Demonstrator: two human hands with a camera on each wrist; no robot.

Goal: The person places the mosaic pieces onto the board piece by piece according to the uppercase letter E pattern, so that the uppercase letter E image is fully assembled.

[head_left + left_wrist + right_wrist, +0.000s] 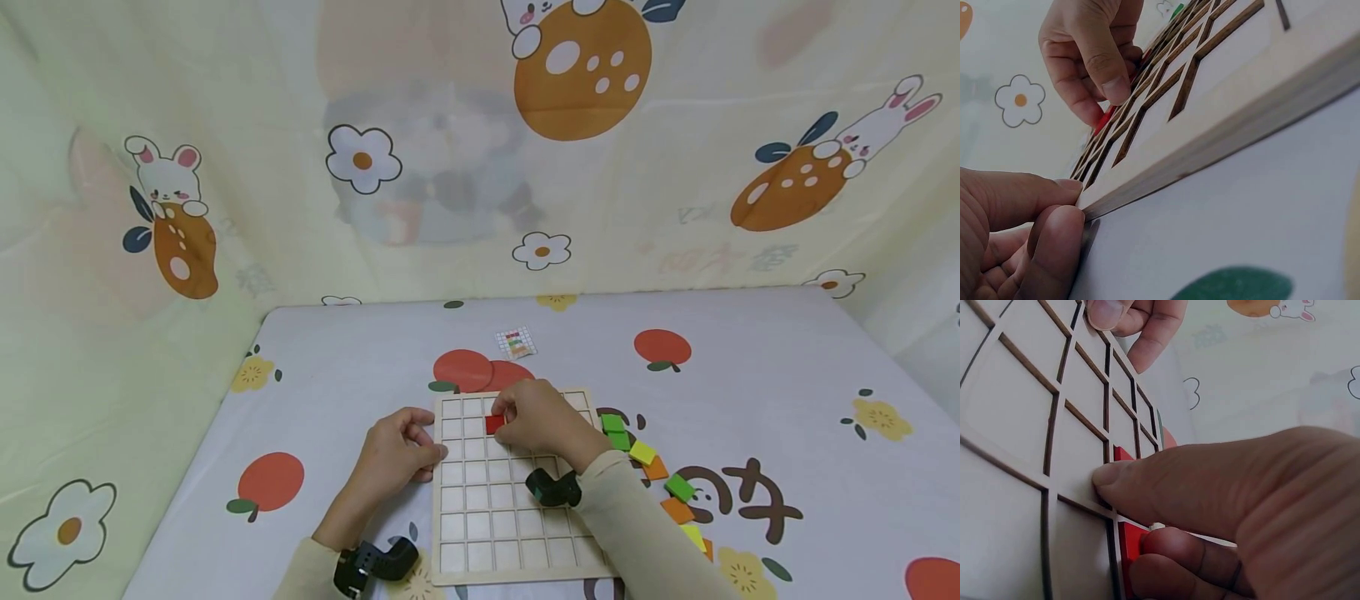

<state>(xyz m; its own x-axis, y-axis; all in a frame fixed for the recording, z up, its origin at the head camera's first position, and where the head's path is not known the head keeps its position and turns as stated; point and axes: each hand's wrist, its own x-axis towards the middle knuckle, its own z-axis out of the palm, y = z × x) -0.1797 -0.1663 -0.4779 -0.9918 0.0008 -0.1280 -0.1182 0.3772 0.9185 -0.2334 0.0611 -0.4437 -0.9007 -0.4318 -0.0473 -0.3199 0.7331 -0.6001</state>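
My left hand [401, 450] holds the left edge of a pale wooden grid board [465, 579], thumb and forefinger at its rim in the left wrist view. Over the upper part of the board, my right hand [543, 421] has its fingers curled down onto the cells. A red tile [494, 425] shows in a cell just left of its fingertips. The right wrist view shows a second red tile [1130, 547] under the right fingers [1166, 572], partly hidden by them. The right thumb [1147, 481] lies between the two tiles.
Green tiles [612, 423], yellow tiles [642, 452] and orange tiles [655, 468] lie in a loose line right of the board, partly beside the right sleeve. A small card with a coloured grid [517, 342] lies beyond the board on the patterned cloth [765, 375].
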